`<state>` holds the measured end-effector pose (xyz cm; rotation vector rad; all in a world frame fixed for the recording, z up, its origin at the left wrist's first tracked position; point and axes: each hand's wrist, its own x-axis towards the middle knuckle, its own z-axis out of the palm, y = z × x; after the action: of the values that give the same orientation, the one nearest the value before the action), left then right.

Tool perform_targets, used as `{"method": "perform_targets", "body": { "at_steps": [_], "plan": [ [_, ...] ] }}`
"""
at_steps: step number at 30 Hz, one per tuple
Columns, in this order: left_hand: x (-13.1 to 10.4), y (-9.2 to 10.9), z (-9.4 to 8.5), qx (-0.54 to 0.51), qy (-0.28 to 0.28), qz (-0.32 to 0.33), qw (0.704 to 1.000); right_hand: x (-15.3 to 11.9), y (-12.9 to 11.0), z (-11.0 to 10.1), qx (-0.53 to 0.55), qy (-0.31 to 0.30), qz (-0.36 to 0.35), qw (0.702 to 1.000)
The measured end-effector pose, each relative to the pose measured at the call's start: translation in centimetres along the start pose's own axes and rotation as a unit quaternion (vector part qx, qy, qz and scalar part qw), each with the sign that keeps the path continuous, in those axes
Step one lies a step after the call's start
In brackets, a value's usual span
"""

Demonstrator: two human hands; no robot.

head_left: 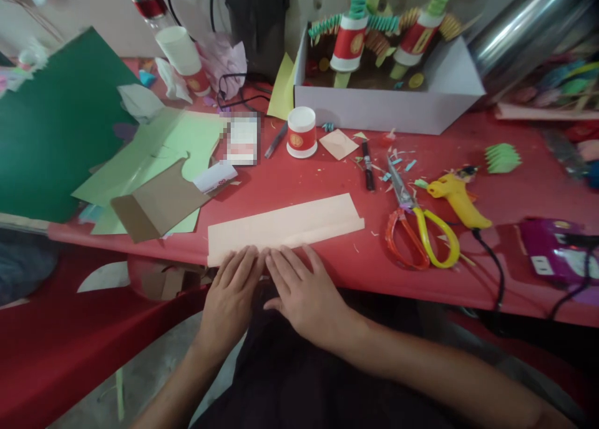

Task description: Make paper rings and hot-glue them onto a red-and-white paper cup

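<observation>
A long pale peach strip of paper (285, 220) lies along the front edge of the red table, its near edge looking folded over. My left hand (236, 288) rests flat on the strip's near left part, fingers stretched out. Beside it, my right hand (302, 291) presses its outstretched fingertips on the same near edge, thumb apart. The two hands almost touch at the index fingers. To the right lie scissors (412, 220) with one red and one yellow handle. Behind the strip stands an upturned red and white paper cup (302, 132).
A yellow glue gun (458, 198) with a black cord lies right of the scissors. Green sheets (154, 160) and a brown cardboard piece (163, 195) spread at left. A white box (374, 107) holding paper-cup figures stands at the back. A black marker (368, 167) lies near paper scraps.
</observation>
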<state>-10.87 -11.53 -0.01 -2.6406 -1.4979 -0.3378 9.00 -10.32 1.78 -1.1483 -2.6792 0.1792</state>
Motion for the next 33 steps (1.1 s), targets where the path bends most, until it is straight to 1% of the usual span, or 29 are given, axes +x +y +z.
{"method": "perform_targets", "body": {
  "at_steps": [4, 10, 14, 17, 19, 20, 22, 24, 26, 28, 31, 33],
  "plan": [
    [0.1, 0.1, 0.2, -0.002, 0.012, -0.015, 1.0, -1.9, 2.4, -1.0, 0.013, -0.002, 0.012, 1.0],
    [-0.1, -0.2, 0.5, -0.015, 0.033, -0.051, 0.998, -4.6, 6.9, -3.2, -0.023, 0.018, 0.075, 0.997],
    [-0.9, -0.9, 0.5, -0.052, 0.058, -0.056, 0.995, -5.6, 8.6, -4.2, -0.046, 0.019, 0.088, 0.995],
    [-1.5, -1.5, 0.5, -0.081, 0.103, -0.092, 0.987, -5.6, 9.1, -4.6, -0.053, 0.035, 0.076, 0.995],
    [-1.6, -1.8, 0.4, -0.101, 0.127, -0.117, 0.98, -5.4, 9.6, -4.7, -0.061, 0.056, 0.085, 0.993],
    [-1.4, -1.8, 0.4, -0.113, 0.137, -0.129, 0.976, -5.2, 9.9, -4.8, -0.067, 0.065, 0.101, 0.99],
    [-0.9, -1.8, 0.2, -0.139, 0.152, -0.167, 0.964, -4.8, 10.8, -5.1, -0.079, 0.077, 0.16, 0.981],
    [-0.2, -1.7, -0.1, -0.156, 0.166, -0.223, 0.948, -4.2, 11.8, -5.3, -0.071, 0.067, 0.216, 0.972],
    [0.6, -1.6, -0.5, -0.147, 0.169, -0.271, 0.936, -3.6, 12.5, -5.2, -0.043, 0.043, 0.237, 0.97],
    [1.2, -1.5, -0.8, -0.131, 0.155, -0.303, 0.931, -3.1, 13.1, -5.0, -0.015, 0.023, 0.233, 0.972],
    [1.5, -1.4, -0.9, -0.139, 0.131, -0.343, 0.92, -2.7, 13.7, -4.4, 0.01, 0.017, 0.228, 0.973],
    [1.5, -1.2, -0.7, -0.144, 0.141, -0.374, 0.905, -2.7, 13.9, -4.2, 0.015, 0.016, 0.227, 0.974]
  ]
}}
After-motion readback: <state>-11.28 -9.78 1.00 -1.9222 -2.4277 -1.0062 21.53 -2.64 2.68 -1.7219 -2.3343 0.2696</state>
